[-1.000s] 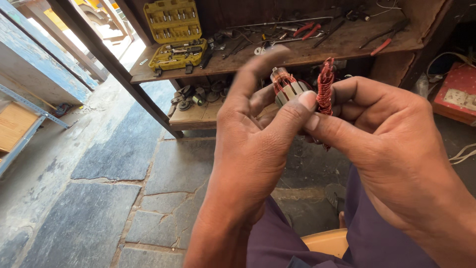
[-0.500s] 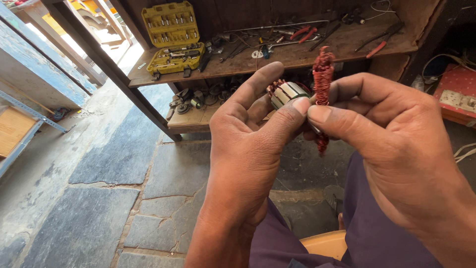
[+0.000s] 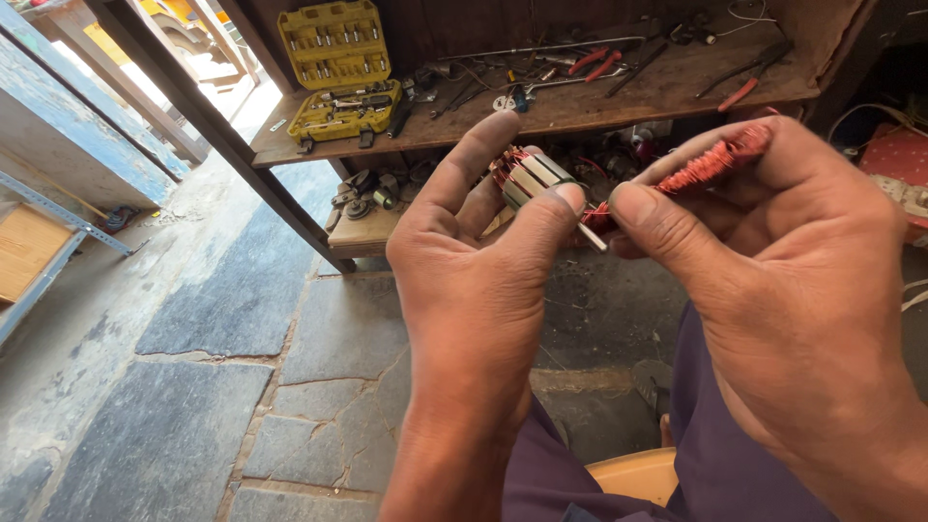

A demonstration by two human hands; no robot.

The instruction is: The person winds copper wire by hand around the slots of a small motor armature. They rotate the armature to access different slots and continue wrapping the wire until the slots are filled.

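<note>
Stone floor below and a tool shelf (image 3: 580,101) beyond, left hand (image 3: 474,280) pinching a motor armature (image 3: 530,176), right hand (image 3: 783,261) pinching its copper winding (image 3: 710,164)

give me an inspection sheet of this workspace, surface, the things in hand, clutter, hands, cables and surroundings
Surface: wooden bench, worn, with a lower shelf.
Things in hand: motor rotor with a thin shaft, and a copper wire bundle.
Clutter: open yellow socket set, red-handled pliers, loose tools; small parts on the shelf.
Hands: left hand in a grip on the rotor; right hand pinches the wire bundle.
Cables: white cable at the right edge.
Surroundings: stone floor, blue wall.
</note>
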